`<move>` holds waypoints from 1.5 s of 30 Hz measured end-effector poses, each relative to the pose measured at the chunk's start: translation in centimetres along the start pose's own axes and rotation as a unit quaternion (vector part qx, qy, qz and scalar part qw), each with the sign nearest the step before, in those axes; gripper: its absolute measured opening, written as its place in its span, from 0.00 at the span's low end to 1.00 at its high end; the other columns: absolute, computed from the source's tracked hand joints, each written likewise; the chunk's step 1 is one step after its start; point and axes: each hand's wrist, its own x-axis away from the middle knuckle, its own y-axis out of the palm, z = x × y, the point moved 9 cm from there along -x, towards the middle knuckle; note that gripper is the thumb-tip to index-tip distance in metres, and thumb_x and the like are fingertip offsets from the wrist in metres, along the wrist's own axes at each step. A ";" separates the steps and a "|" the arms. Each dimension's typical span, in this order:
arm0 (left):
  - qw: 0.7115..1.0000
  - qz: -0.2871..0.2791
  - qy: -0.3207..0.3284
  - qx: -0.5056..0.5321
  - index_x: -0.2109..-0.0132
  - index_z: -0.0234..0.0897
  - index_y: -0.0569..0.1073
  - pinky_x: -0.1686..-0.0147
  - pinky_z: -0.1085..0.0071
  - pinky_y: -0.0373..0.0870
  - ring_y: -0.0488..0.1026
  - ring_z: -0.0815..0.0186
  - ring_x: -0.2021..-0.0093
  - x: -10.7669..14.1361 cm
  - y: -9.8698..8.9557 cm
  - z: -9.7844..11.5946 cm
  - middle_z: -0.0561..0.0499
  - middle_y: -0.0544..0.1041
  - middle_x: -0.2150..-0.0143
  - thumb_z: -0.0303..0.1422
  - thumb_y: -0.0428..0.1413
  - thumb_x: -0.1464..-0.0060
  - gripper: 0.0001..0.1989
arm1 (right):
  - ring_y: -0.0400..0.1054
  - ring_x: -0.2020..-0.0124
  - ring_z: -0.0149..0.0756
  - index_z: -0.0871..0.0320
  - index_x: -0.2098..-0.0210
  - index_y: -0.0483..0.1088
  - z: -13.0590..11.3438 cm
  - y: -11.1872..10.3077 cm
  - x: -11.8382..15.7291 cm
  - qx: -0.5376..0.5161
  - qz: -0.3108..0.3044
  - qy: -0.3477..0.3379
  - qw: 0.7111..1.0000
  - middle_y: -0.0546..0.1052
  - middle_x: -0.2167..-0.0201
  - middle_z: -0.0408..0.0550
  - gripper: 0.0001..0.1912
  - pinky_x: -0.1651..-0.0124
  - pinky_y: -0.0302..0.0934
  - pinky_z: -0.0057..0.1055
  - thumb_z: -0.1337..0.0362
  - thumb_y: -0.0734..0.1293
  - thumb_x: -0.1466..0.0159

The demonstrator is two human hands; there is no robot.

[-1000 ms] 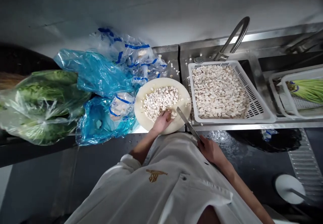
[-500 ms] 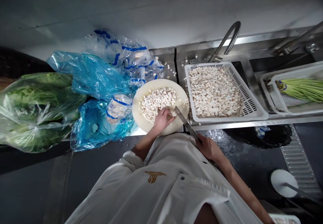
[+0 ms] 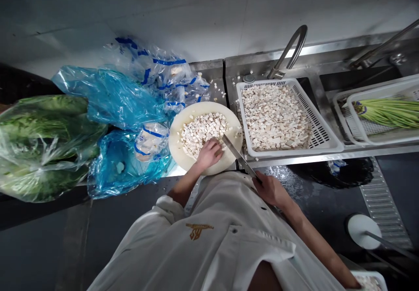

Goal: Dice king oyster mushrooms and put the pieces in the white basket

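A round cream cutting board [image 3: 178, 153] lies on the counter before me. White cubes with brownish sides, which look like diced mushroom [image 3: 204, 127], are heaped on it. My left hand [image 3: 209, 154] rests at the near edge of the heap, its fingers curled together over pieces that are mostly hidden. In my right hand [image 3: 270, 189] is the handle of a knife [image 3: 236, 153]. The blade points up and left over the board's right side, its tip just right of my left fingers.
Right of the board, a white perforated basket [image 3: 329, 140] holds many diced pieces, with a faucet [image 3: 296, 48] behind it. Farther right, another basket [image 3: 355, 122] carries long green stalks [image 3: 389, 112]. Blue plastic bags [image 3: 114, 98] and bagged leafy greens [image 3: 46, 147] crowd the left.
My left thumb, earlier spread out to the right, has drawn in against the fingers. The knife stays in my right hand at nearly the same angle. The whole view has shifted slightly.
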 end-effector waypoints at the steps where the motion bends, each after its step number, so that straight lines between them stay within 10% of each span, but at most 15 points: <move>1: 1.000 -0.011 0.009 0.003 0.51 0.42 0.79 0.36 0.53 0.71 0.71 0.52 0.37 -0.1 0.2 0.1 0.43 0.75 0.42 0.38 0.58 0.31 0.08 | 0.77 0.66 0.44 0.54 0.57 0.71 -0.2 0.1 -0.2 0.002 -0.005 -0.001 1.000 0.82 0.68 0.51 0.12 0.65 0.47 0.33 0.58 0.58 0.24; 18: 0.999 0.021 0.023 -0.021 0.49 0.41 0.75 0.34 0.50 0.69 0.70 0.50 0.38 -1.5 -0.5 0.7 0.42 0.74 0.43 0.35 0.57 0.32 0.07 | 0.70 0.70 0.37 0.54 0.67 0.68 0.7 -0.2 -1.7 -0.180 0.060 -0.014 0.982 0.77 0.73 0.44 0.12 0.66 0.50 0.30 0.61 0.60 0.26; 25: 0.993 0.079 -0.077 0.050 0.43 0.40 0.70 0.43 0.57 0.76 0.75 0.57 0.47 -1.3 -1.2 -1.6 0.44 0.77 0.49 0.31 0.56 0.32 0.12 | 0.76 0.66 0.41 0.55 0.63 0.70 2.0 -0.2 -2.5 -0.130 0.070 0.008 0.989 0.80 0.70 0.50 0.12 0.66 0.49 0.31 0.61 0.59 0.25; 39: 0.999 0.044 -0.015 -0.004 0.52 0.39 0.77 0.41 0.56 0.75 0.76 0.57 0.45 -2.5 -1.3 -0.3 0.44 0.79 0.50 0.28 0.51 0.30 0.09 | 0.78 0.59 0.43 0.59 0.57 0.74 -1.5 0.0 -6.7 -0.041 -0.006 -0.058 0.997 0.84 0.59 0.58 0.12 0.60 0.55 0.31 0.64 0.60 0.25; 45: 0.999 0.009 0.008 -0.036 0.46 0.44 0.79 0.29 0.50 0.66 0.74 0.55 0.36 1.7 -2.8 0.2 0.46 0.81 0.45 0.37 0.56 0.30 0.11 | 0.77 0.64 0.43 0.55 0.61 0.71 0.8 -0.9 -4.3 -0.129 0.065 -0.051 0.988 0.82 0.66 0.51 0.16 0.63 0.55 0.31 0.56 0.57 0.23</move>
